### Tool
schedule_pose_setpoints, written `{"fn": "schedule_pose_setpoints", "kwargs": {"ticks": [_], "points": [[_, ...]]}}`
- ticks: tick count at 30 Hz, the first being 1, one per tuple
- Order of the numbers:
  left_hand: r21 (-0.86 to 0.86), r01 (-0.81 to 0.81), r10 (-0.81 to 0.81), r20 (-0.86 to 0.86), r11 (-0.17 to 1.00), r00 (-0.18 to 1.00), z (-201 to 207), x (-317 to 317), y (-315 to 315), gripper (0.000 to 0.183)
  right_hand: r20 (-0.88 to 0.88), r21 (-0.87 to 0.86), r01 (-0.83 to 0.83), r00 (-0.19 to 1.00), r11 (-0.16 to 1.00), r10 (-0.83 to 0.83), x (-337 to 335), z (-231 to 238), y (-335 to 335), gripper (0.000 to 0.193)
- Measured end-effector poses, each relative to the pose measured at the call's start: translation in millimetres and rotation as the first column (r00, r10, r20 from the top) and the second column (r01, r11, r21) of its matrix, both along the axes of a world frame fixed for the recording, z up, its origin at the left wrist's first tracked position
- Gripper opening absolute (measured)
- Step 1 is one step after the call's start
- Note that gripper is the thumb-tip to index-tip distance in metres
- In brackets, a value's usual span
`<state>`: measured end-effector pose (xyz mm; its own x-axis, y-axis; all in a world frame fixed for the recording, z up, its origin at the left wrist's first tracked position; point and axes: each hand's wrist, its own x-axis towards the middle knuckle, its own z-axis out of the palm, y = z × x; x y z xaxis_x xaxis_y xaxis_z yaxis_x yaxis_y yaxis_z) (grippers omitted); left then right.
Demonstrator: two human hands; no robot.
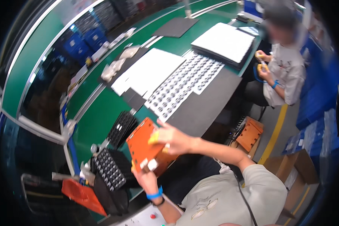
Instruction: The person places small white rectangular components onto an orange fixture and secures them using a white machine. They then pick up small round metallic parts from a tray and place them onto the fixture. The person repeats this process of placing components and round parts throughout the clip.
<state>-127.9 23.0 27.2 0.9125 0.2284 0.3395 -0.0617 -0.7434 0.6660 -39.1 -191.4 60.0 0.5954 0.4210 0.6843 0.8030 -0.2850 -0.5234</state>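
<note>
An orange tray-like box (140,140) stands tilted in front of me, with dark notches along its edge. My right hand (174,140) is over its right side, yellow covers on some fingertips. The fingers look spread and slightly blurred; a pale bit shows by the lower ones, too small to name. My left hand (147,180), with a blue wristband (154,193), is at the box's near edge. Its fingers close around a small white piece (152,165); its yellow-covered fingertip lies by the box's left edge.
Black trays with rows of small parts (111,169) stand left. On the green table (88,126) lie white sheets (154,69), a sheet of round black parts (184,81) and a white-topped stack (224,41). A co-worker (280,67) sits right, near another orange box (249,133) and an open carton (295,169).
</note>
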Motion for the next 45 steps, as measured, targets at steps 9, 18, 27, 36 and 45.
{"fn": "schedule_pose_setpoints", "kwargs": {"ticks": [9,18,27,36,45], "points": [[0.143,-0.069,0.122,-0.404,0.987,0.907,-16,-71,11,0.075,0.033,-0.259,0.083,0.996,0.962,-0.077,-44,-75,-7,0.058],[0.067,-0.016,0.042,-0.397,0.998,0.917,-42,-61,8,0.070,-0.129,-0.317,0.046,0.987,0.947,-0.091,-53,-82,2,0.081],[-0.143,-0.085,0.068,-0.120,0.986,0.990,-55,-46,-1,0.047,-0.693,0.381,0.266,0.716,0.886,0.083,-41,-81,19,0.052],[-0.612,-0.024,0.009,-0.028,0.791,1.000,-72,-48,20,0.043,-0.860,0.420,0.257,0.420,0.870,0.291,-21,-73,21,0.065],[-0.558,-0.133,0.096,-0.096,0.819,0.991,4,-67,-7,0.049,-0.812,0.578,0.212,0.246,0.788,0.529,-30,-52,-6,0.040]]}}
